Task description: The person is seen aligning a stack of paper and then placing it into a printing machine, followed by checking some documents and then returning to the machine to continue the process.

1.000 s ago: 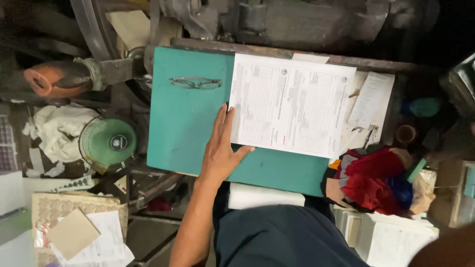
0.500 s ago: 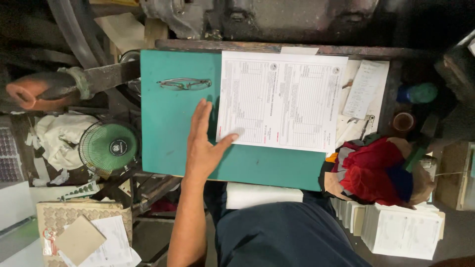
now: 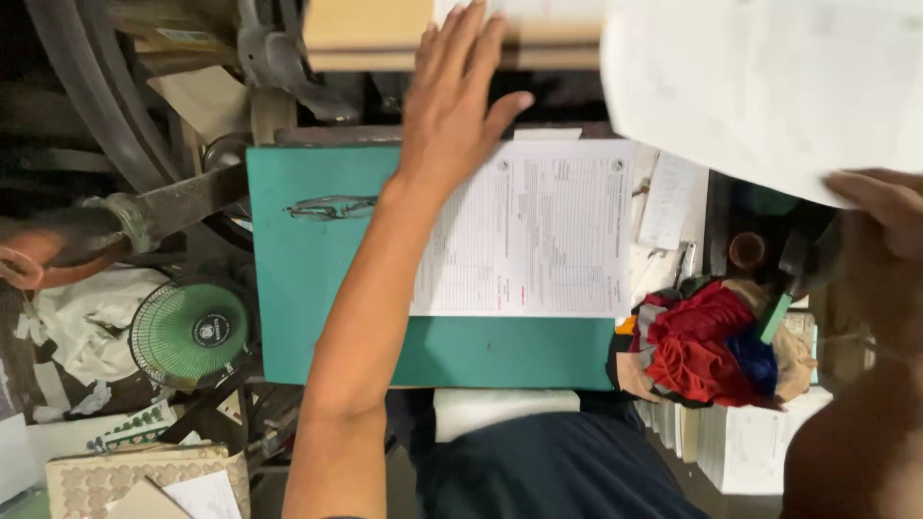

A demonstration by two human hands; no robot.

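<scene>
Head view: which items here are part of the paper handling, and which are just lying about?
In use: left hand reaching forward; right hand lifting a loose sheet; stack of printed forms; green board.

Lying about: small green fan; red and blue rags; spectacles; paper bundles.

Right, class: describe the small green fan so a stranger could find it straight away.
Start at the big teal work board. Just off its lower left edge sits the small round green fan, beside crumpled white cloth. It alone has a circular wire grille with a dark hub.
</scene>
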